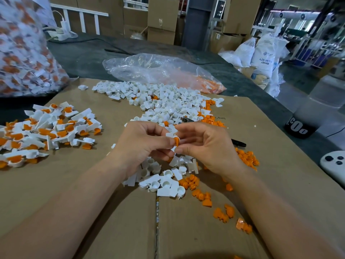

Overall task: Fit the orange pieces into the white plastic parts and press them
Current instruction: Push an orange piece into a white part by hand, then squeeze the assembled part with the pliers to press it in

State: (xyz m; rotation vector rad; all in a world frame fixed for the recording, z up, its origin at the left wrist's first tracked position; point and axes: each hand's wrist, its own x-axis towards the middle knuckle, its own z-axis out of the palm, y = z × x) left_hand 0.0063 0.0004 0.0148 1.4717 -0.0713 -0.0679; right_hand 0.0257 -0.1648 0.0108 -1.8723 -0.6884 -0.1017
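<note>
A warehouse floor stacked with cardboard boxes (161, 19) and white resin sacks (265, 57) is seen behind a dark table (84, 58) on which a flattened sheet of cardboard (93, 184) is spread. Above the middle of that sheet, a white plastic part (170, 134) with an orange piece (176, 141) set in its ring is pinched between the fingertips of the left hand (143, 144) and the right hand (203, 146), both closed on it. Directly beneath the hands, loose white parts (164, 180) are scattered, and loose orange pieces (205, 197) are strewn towards the right and near edge. Beyond the hands a larger heap of white parts (164, 101) is spread, and behind it a clear plastic bag (158, 70) holding orange pieces is laid. To the left, a pile of assembled white-and-orange parts (46, 128) is gathered, and a big bag of the same (24, 53) is stood at the far left.
</note>
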